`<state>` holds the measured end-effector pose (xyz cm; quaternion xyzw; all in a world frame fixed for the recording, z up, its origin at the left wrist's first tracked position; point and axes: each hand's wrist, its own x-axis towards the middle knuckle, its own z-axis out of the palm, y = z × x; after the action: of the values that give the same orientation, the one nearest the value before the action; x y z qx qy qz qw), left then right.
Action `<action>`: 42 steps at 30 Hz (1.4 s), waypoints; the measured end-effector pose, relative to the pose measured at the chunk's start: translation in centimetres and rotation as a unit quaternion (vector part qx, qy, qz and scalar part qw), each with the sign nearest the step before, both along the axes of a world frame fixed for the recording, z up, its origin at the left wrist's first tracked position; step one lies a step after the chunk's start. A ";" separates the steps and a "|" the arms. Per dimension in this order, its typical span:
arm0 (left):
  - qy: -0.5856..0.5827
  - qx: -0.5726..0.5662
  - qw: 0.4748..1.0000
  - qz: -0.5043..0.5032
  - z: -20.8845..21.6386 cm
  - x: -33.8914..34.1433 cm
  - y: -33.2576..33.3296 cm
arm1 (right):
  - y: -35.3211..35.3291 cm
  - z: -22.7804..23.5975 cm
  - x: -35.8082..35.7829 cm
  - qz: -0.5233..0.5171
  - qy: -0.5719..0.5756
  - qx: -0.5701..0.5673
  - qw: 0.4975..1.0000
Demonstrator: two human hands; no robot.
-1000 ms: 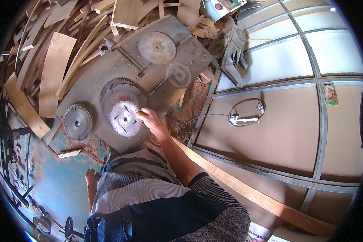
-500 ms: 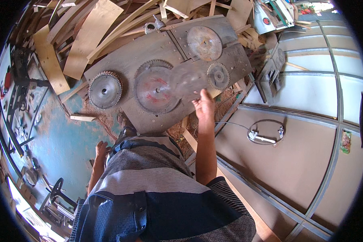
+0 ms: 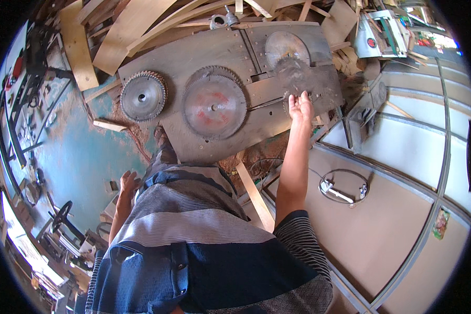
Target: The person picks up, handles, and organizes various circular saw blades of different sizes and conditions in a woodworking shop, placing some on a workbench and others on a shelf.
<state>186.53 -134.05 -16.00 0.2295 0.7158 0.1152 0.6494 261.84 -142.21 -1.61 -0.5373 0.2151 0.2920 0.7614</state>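
From my remote view, the right hand (image 3: 301, 106) pinches a blurred grey disc (image 3: 302, 79) at two o'clock; the left hand (image 3: 129, 181) hangs released at nine; a round, toothed, red-smeared blade (image 3: 215, 115) lies at eleven.

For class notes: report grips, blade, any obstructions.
Left grip hanging low, looks empty. Right grip holding blurred saw blade. Rusty disc partly hidden behind it.

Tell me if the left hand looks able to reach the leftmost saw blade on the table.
Probably yes: the left hand hangs low, seemingly empty, and nothing covers the leftmost saw blade.
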 end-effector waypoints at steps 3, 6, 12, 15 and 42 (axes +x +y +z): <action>-0.023 0.086 0.992 -0.085 0.9 -0.2 -1.4 | 2.6 -2.5 3.8 -0.007 0.027 -0.036 0.999; -0.048 0.032 0.998 0.005 2.0 0.2 -2.5 | 4.9 -5.1 7.4 0.004 0.057 -0.015 0.998; 0.088 0.109 0.974 -0.178 3.9 0.4 -6.3 | 7.9 -7.4 10.4 0.001 0.080 -0.016 0.997; 0.119 0.090 0.968 -0.202 3.2 -0.2 -7.2 | 6.7 -5.2 8.8 0.206 -0.110 -0.309 0.922; 0.115 0.081 0.969 -0.205 1.5 2.3 -0.7 | 5.5 -4.3 -16.2 0.457 -0.387 -0.476 0.644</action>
<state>188.79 -134.79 -14.47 0.4347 0.7116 0.0105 0.5518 245.60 -136.67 -5.89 -0.9198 -0.2629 0.2252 0.1849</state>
